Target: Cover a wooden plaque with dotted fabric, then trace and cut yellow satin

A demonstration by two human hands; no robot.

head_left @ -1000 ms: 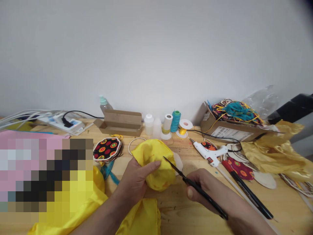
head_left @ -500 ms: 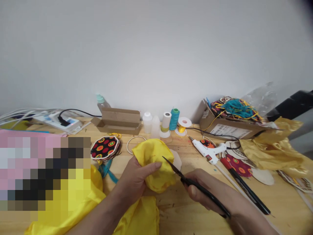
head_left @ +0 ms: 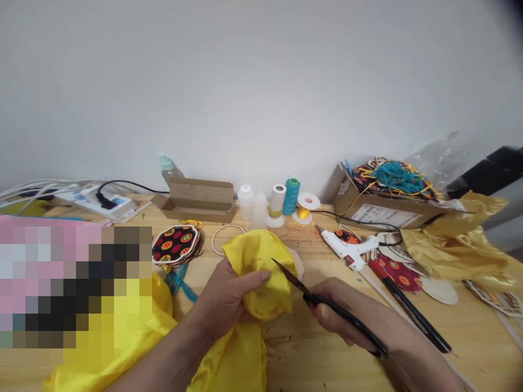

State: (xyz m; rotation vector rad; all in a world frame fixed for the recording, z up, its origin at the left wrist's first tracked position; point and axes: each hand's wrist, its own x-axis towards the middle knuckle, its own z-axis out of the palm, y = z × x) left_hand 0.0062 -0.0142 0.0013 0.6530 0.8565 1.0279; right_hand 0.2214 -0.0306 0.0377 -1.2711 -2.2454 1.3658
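Pinched under the thumb of my left hand (head_left: 241,294) is a roughly round piece of yellow satin fabric (head_left: 265,247), held just above the table. My right hand (head_left: 333,310) grips black-handled scissors (head_left: 300,286). Their blades look nearly closed and point left across the front of the yellow piece; whether they touch it I cannot tell. A pale rounded piece (head_left: 296,264) shows behind the fabric's right side. Below my left hand and forearm lies a larger spread of yellow cloth (head_left: 232,356).
A white glue gun (head_left: 347,247), a black marker (head_left: 412,310) and gold cloth (head_left: 449,245) lie at right. Behind stand thread spools (head_left: 291,196), a white bottle (head_left: 246,201) and cardboard boxes (head_left: 200,198). Patterned octagonal pieces (head_left: 175,245) and a wooden hoop (head_left: 216,239) sit left of centre.
The view has shifted very slightly. Both hands, the scissors and the yellow piece hold almost the same positions, with the blades still over the fabric.
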